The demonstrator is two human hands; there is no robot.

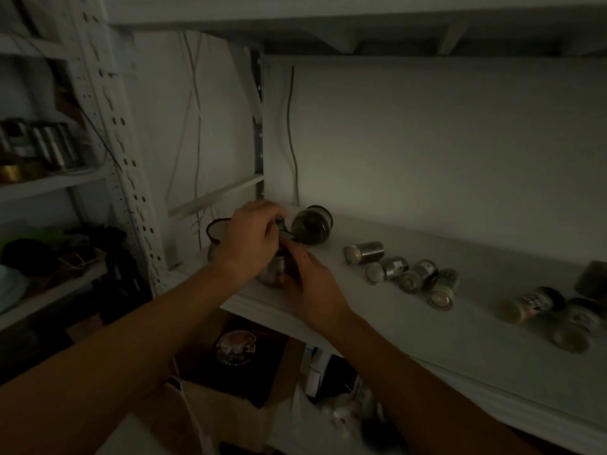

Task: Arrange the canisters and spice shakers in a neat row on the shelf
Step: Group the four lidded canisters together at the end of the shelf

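A dim storeroom or pantry: white slotted metal shelving (108, 133), tins (42, 146) on a side shelf, jars (410, 277) lying loose, cardboard box (230, 399) below.

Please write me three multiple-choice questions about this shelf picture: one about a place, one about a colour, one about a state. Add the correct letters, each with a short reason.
1. Where is the glass jar?
A) on the floor
B) on the shelf, near the back wall
C) in a drawer

2. What colour is the shelf?
A) red
B) white
C) black

3. How are the small shakers placed?
A) upright in a row
B) stacked
C) lying on their sides

Answers:
1 B: it lies beyond the left hand and right hand, which hold the metal canister.
2 B: its surface looks pale white.
3 C: their caps face sideways.
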